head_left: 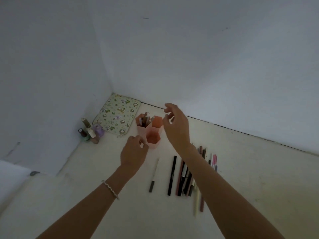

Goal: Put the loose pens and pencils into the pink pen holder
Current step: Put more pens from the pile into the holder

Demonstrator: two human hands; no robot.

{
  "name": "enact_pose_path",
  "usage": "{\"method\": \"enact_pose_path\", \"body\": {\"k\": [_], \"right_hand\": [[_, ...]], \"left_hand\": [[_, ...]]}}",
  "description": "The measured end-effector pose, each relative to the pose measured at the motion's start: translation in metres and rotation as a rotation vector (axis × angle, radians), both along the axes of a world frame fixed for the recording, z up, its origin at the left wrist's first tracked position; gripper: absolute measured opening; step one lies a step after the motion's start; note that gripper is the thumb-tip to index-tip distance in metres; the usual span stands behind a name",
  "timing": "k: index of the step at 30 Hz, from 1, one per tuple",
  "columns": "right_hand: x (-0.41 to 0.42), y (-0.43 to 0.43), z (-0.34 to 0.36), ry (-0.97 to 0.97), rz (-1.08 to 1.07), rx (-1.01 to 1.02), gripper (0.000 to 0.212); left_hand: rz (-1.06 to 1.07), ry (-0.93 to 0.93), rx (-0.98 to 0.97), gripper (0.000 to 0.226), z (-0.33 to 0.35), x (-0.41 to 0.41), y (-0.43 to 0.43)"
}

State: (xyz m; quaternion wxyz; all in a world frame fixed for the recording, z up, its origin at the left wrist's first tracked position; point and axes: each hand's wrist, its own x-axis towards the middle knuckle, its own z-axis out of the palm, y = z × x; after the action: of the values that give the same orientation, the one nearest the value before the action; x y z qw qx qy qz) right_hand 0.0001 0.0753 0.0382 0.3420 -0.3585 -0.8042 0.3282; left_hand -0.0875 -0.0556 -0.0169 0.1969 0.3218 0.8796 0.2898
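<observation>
A few pens already stand in the back left cup of the pink holder (149, 131), but many pens (185, 176) lie loose on the table (259, 169) near it. The right hand (176, 125) hangs just beside the holder with fingers spread and empty. The left hand (133, 151) is curled at the front cup; I cannot tell if it holds anything.

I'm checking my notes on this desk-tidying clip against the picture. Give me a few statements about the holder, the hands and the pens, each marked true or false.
1. The pink pen holder has three hexagonal cups. True.
2. All three cups hold pens. False: only the far left cup shows pens; the near one looks empty.
3. The right hand grips a black pen. False: its fingers are spread and hold nothing visible.
4. The left hand is beside the holder's near cup. True.
5. Loose pens and pencils lie on the surface under the right forearm. True.
6. The nail polish bottles stand to the right of the holder. False: they stand to its left, by the wall corner.
</observation>
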Motion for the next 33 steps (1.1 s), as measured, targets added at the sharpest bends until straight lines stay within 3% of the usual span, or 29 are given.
{"method": "enact_pose_path", "body": {"k": [5,7,9,12,16,19,22,25,27,30,33], "right_hand": [[0.045,0.016,-0.008,-0.112,-0.085,-0.089,0.026],[0.058,0.019,-0.018,-0.144,-0.122,-0.140,0.022],[0.069,0.019,-0.030,-0.194,-0.146,-0.184,0.023],[0.077,0.017,-0.042,-0.391,-0.140,-0.253,0.026],[0.080,0.007,-0.059,-0.753,-0.029,-0.285,0.027],[0.080,-0.008,-0.074,-0.956,0.063,-0.134,0.019],[0.078,-0.019,-0.083,-1.060,0.110,0.028,0.014],[0.074,-0.024,-0.089,-1.047,0.108,0.050,0.013],[0.070,-0.025,-0.087,-0.936,0.071,-0.058,0.010],[0.064,-0.010,-0.073,-0.643,-0.083,-0.210,0.013],[0.062,0.011,-0.051,-0.386,-0.225,-0.228,0.015]], "left_hand": [[-0.340,0.071,-0.415,0.057,-0.024,0.043,0.009],[-0.425,0.113,-0.482,0.064,-0.034,0.051,0.007],[-0.427,0.054,-0.392,0.052,-0.035,0.049,0.006],[-0.334,-0.150,-0.042,0.033,-0.019,0.044,0.013],[-0.228,-0.097,0.312,0.044,0.013,0.034,0.028],[-0.242,-0.074,0.431,0.051,0.021,0.028,0.028],[-0.242,-0.072,0.413,0.048,0.016,0.023,0.022],[-0.226,-0.092,0.393,0.045,0.012,0.023,0.018],[-0.210,-0.082,0.433,0.045,0.014,0.023,0.016],[-0.069,-0.008,0.657,0.043,0.036,0.008,0.021],[0.185,0.103,0.920,0.044,0.067,-0.028,0.036]]}}
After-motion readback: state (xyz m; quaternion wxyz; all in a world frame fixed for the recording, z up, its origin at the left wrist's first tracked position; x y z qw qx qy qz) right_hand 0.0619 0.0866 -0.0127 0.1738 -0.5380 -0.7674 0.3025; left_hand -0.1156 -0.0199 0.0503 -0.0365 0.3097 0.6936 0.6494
